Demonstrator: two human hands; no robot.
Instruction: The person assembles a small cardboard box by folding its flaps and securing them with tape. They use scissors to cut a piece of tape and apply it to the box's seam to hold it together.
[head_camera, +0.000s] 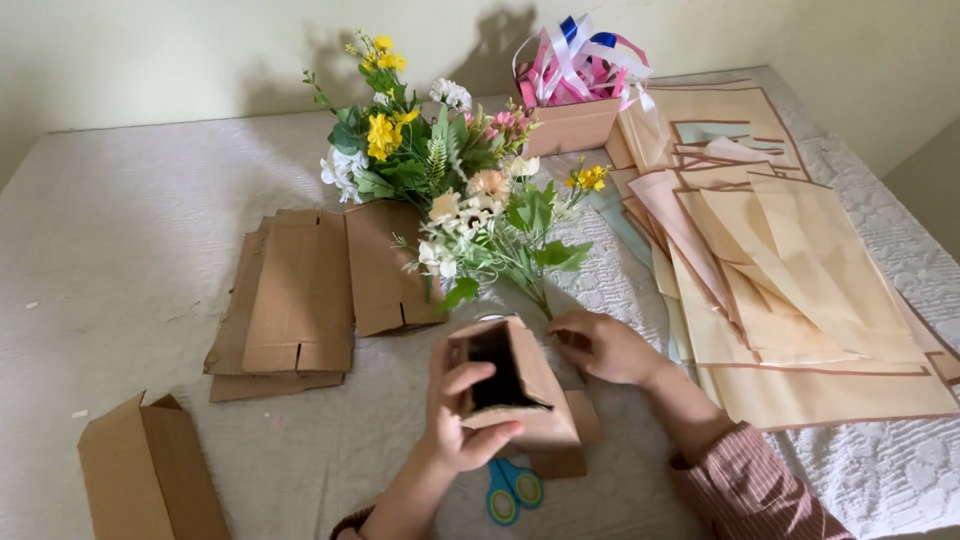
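Bench (130, 200): covered by a pale quilted cloth, carrying everything below.
Wrapping sheets (790, 290): peach and cream paper with brown borders, fanned in a big overlapping pile at right, just beside the right forearm.
Flattened boxes (300, 295): brown cardboard, stacked left of centre, partly under the flowers.
Flowers (450, 190): yellow, white and pink blooms with green leaves, lying between the flattened boxes and the sheets, stems pointing toward the hands.
Loose carton (145, 470): half-folded, bottom left corner, well apart from the hands.
Ribbon box (575, 110): cardboard, filled with pink, white and blue ribbon, at the far edge.
Small box (510, 385): brown cardboard, open end tilted toward the camera, dark inside, at front centre.
Left hand (460, 420): fingers wrapped around the small box, thumb pressed on its lower edge.
Right hand (605, 345): fingers curled together at the box's upper right corner, close to the flower stems; exact pinch hard to tell.
Scissors (513, 490): blue and green handles, on the bench below the small box, mostly blocked by it.
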